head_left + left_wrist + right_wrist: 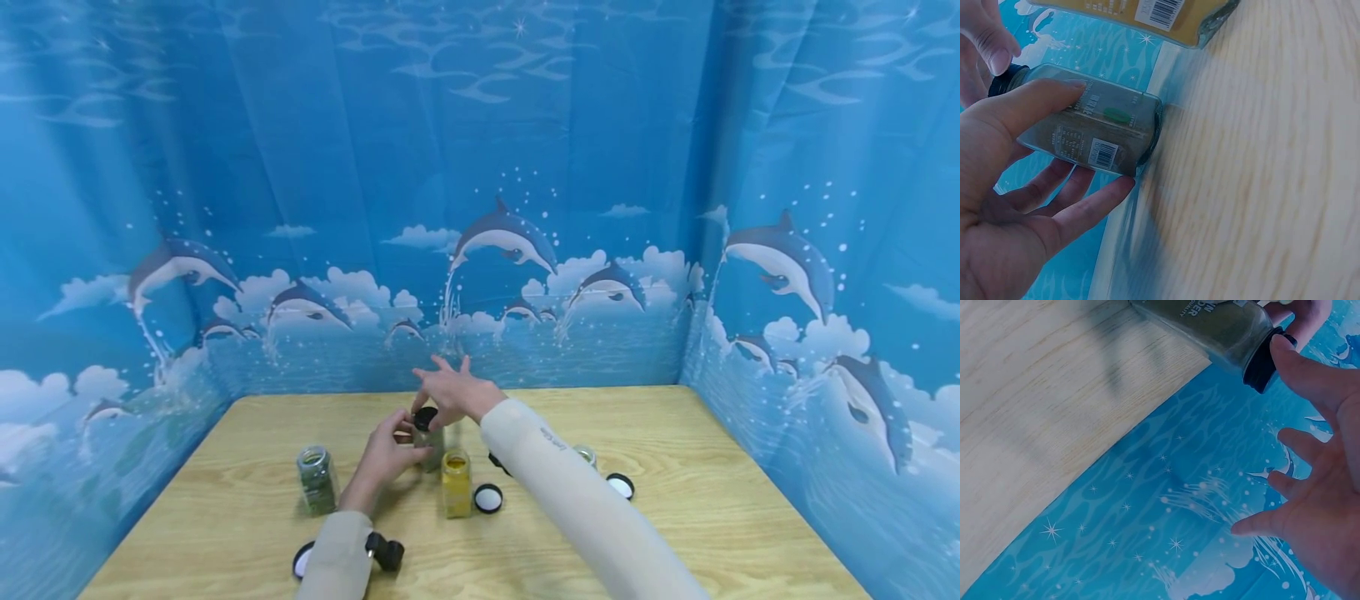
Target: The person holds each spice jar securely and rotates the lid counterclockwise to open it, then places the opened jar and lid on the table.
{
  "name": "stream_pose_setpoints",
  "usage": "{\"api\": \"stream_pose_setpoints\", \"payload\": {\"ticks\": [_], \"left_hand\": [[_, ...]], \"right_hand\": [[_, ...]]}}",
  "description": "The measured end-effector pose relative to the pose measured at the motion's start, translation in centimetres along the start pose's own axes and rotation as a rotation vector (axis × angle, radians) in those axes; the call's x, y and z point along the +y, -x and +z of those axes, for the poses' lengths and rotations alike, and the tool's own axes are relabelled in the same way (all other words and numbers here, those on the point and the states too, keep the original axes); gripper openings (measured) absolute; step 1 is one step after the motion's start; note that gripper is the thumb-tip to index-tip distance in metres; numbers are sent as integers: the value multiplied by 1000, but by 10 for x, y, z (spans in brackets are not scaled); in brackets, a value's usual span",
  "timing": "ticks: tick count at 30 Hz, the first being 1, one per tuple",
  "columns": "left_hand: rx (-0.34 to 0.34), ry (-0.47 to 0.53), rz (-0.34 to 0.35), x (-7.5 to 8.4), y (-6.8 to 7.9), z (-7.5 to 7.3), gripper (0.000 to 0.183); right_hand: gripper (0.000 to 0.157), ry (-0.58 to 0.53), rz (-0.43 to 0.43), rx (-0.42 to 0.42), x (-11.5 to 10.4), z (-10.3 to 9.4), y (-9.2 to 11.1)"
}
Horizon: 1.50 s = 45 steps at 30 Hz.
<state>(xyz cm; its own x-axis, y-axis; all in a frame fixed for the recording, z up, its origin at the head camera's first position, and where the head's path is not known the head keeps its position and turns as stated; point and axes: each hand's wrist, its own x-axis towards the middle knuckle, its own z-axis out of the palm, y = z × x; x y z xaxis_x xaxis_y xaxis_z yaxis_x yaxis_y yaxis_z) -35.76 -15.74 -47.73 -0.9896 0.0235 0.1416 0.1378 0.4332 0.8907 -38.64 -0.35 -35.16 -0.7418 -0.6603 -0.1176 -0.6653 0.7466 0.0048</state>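
A glass spice jar [1085, 122] with grey-brown powder and a black lid [425, 418] stands near the back of the table. My left hand [388, 457] holds this jar by its sides, thumb on the front label and fingers behind it. On the lid, my right hand [452, 393] pinches the rim with thumb and forefinger; its other fingers spread out in the right wrist view. Just in front is an uncapped jar of yellow powder [456, 487]. Left of my left hand is an uncapped jar of green flakes [318, 483].
Loose black-rimmed lids lie on the wooden table [232, 500]: one lid [488, 498] beside the yellow jar, another lid [621, 486] at right, a third lid [302, 560] by the left sleeve. Another open jar [586, 455] is mostly behind the right sleeve. A dolphin-print curtain [375, 167] surrounds the table.
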Motion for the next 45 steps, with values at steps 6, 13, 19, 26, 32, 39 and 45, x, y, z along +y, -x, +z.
{"api": "stream_pose_setpoints", "payload": {"ticks": [6, 13, 19, 26, 32, 39, 45], "left_hand": [[6, 2, 1, 1, 2, 0, 37], [4, -10, 5, 4, 3, 0, 34], [10, -24, -6, 5, 3, -1, 32], [11, -19, -8, 5, 3, 2, 37], [26, -7, -38, 5, 3, 4, 40], [43, -34, -16, 10, 4, 6, 35], [40, -44, -36, 13, 6, 5, 34]], "right_hand": [[49, 8, -2, 4, 1, 3, 0], [44, 42, 13, 58, -2, 7, -5], [38, 104, 16, 113, -2, 9, -8], [34, 83, -4, 116, -2, 9, -8], [34, 60, -19, 112, -2, 8, -7], [27, 70, -24, 90, -2, 8, -7], [29, 73, -27, 41, -4, 6, -6]]}}
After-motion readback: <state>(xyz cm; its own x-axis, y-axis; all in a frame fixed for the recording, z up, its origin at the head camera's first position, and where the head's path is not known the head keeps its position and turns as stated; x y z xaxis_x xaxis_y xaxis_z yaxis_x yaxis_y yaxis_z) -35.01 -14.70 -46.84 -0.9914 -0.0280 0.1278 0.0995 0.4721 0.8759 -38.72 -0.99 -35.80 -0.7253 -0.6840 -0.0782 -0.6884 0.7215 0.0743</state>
